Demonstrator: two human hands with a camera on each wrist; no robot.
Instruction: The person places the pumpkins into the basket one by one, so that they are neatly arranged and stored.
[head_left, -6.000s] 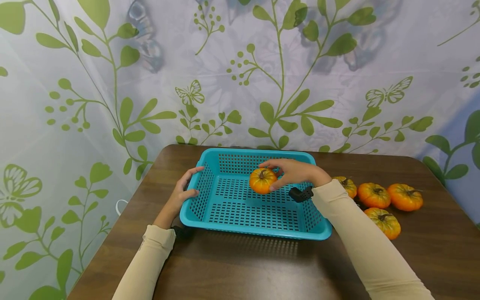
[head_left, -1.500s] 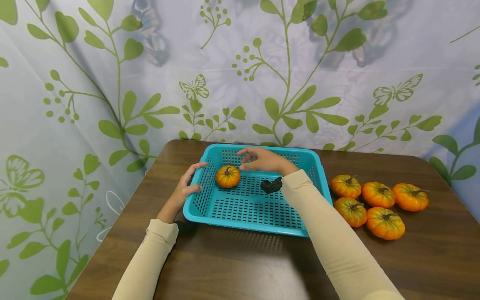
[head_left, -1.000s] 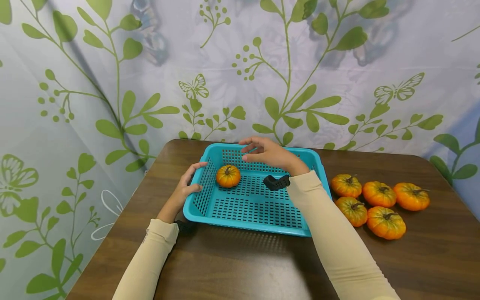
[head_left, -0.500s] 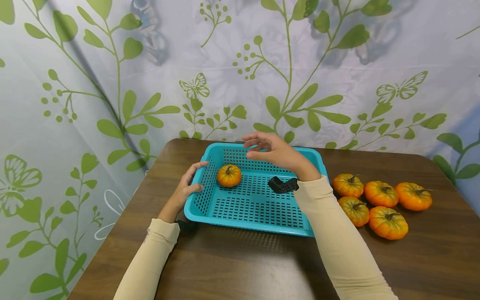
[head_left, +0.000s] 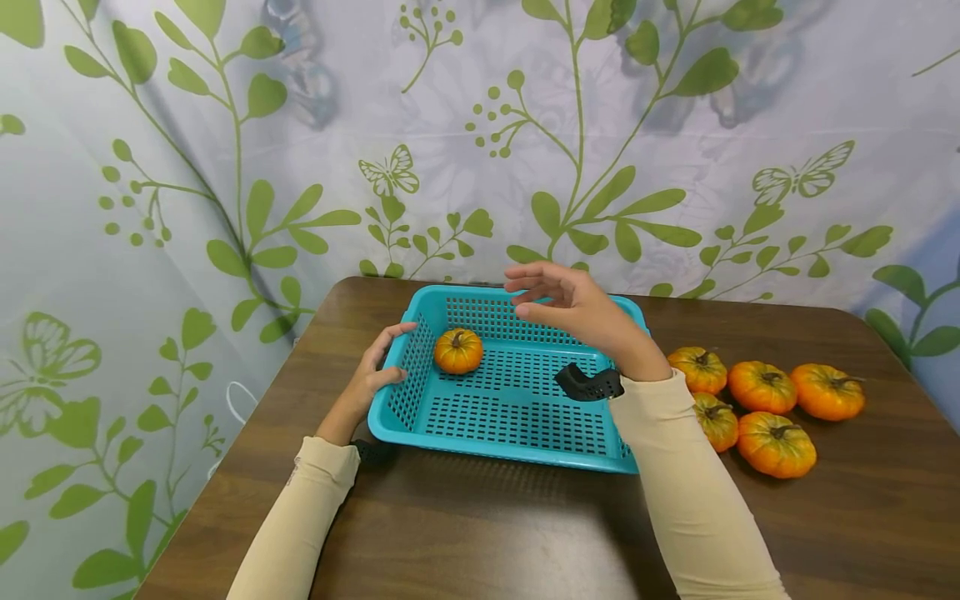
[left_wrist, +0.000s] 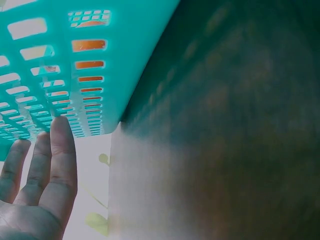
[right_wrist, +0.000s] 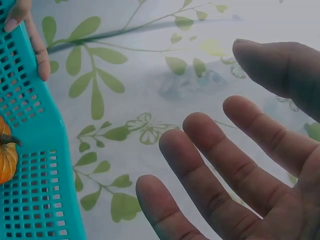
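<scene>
My left hand (head_left: 363, 383) grips the left end of a turquoise plastic basket (head_left: 517, 461), thumb over the rim. In the left wrist view, fingers (left_wrist: 61, 165) lie against the basket's outer slotted wall. One small orange pumpkin (head_left: 458, 352) with a brown stem sits inside, near the left wall; the right wrist view catches part of this pumpkin (right_wrist: 7, 162). Above the basket's right back part hovers my right hand (head_left: 592, 317), holding nothing. In the right wrist view its fingers (right_wrist: 200, 165) are spread and relaxed.
Several more orange pumpkins (head_left: 776, 446) stand grouped on the brown wooden table (head_left: 480, 542) to the right of the basket; my right sleeve (head_left: 697, 492) partly covers one. Behind the table hangs a leaf-patterned cloth (head_left: 450, 167). A black strap (head_left: 588, 385) circles the right wrist.
Six seconds ago my right hand held the pumpkin over the basket; it then let go at the left end. Since then the hand has risen and drifted right. The left hand stays put.
</scene>
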